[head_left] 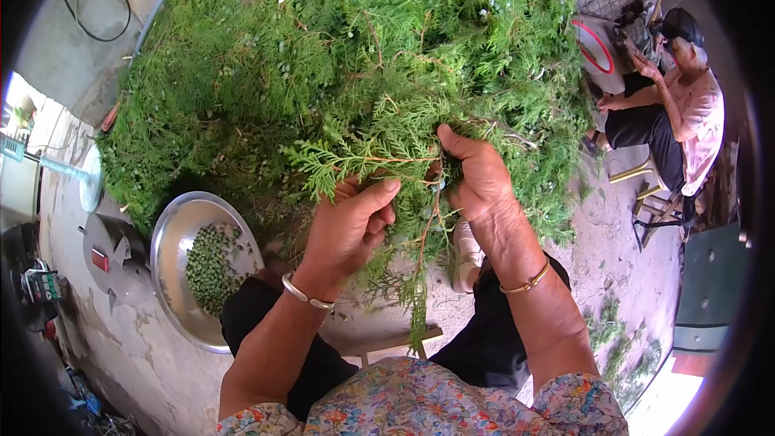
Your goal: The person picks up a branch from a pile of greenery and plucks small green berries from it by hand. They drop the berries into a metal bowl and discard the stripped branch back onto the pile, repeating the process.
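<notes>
A green conifer sprig (387,163) with a thin reddish stem and small bluish cones is in front of me. My right hand (482,176) is closed around its stem, thumb on top. The sprig's lower branch hangs below that hand, toward my lap. My left hand (349,224) is just beside the sprig, under its leafy left end. Its fingers are curled in under the thumb, and what they hold, if anything, is hidden. Beyond both hands rises a large heap of cut conifer branches (323,56). To the left stands a metal basin (168,230) containing many green cones (211,268).
At right, another person (701,109) sits on a low chair near a red-rimmed container (593,47). A fan (90,178) and a round metal object (117,258) stand left. Loose sprigs (617,347) lie on the concrete floor. A green board (710,287) is at far right.
</notes>
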The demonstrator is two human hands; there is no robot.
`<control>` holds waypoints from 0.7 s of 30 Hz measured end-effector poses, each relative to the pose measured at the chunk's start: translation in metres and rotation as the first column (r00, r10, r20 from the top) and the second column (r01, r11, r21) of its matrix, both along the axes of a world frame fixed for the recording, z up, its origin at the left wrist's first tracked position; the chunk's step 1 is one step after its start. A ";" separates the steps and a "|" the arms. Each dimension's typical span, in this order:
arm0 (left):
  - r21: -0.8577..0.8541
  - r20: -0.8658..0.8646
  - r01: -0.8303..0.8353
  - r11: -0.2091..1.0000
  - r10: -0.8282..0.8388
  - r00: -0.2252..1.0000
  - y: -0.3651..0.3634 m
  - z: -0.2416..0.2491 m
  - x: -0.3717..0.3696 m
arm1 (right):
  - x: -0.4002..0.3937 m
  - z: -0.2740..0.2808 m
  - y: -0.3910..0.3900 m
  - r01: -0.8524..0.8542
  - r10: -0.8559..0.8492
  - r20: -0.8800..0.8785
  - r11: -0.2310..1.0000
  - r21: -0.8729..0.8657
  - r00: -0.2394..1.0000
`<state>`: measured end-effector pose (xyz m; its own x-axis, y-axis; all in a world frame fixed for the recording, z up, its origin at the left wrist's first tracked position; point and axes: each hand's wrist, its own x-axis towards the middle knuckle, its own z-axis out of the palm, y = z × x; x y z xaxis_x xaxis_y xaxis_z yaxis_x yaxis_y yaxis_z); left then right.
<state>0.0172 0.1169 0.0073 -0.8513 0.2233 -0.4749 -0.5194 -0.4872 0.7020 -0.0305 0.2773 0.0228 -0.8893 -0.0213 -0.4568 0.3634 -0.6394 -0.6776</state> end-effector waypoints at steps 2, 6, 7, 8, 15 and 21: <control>-0.172 -0.038 0.007 0.985 -0.014 0.999 0.001 0.008 0.001 | 0.001 -0.001 0.001 -0.012 0.012 0.014 1.000 0.011 1.000; -0.377 -0.109 0.024 0.926 -0.070 0.992 0.003 0.025 0.006 | -0.001 0.002 0.003 0.010 -0.011 0.021 1.000 0.016 1.000; -0.402 -0.231 -0.004 0.915 -0.097 0.968 0.003 0.024 0.006 | -0.002 0.002 0.004 0.035 -0.035 0.015 0.999 0.029 0.999; -0.423 -0.349 -0.037 0.905 -0.125 0.929 0.002 0.022 0.006 | -0.002 0.002 0.005 0.058 -0.059 0.008 0.997 0.041 0.998; 0.192 0.144 0.048 0.980 -0.077 0.987 -0.011 0.012 0.000 | 0.003 0.006 0.006 -0.067 0.088 -0.106 0.980 0.185 0.991; 0.078 0.132 -0.067 0.995 0.056 0.990 -0.008 0.018 0.002 | 0.004 0.006 0.003 -0.042 0.067 -0.143 0.985 0.168 0.987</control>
<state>0.0196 0.1088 0.0254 -0.7969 0.2153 -0.5644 -0.5708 -0.5740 0.5871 -0.0266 0.2807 0.0291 -0.9467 -0.0073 -0.3220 0.2828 -0.4969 -0.8204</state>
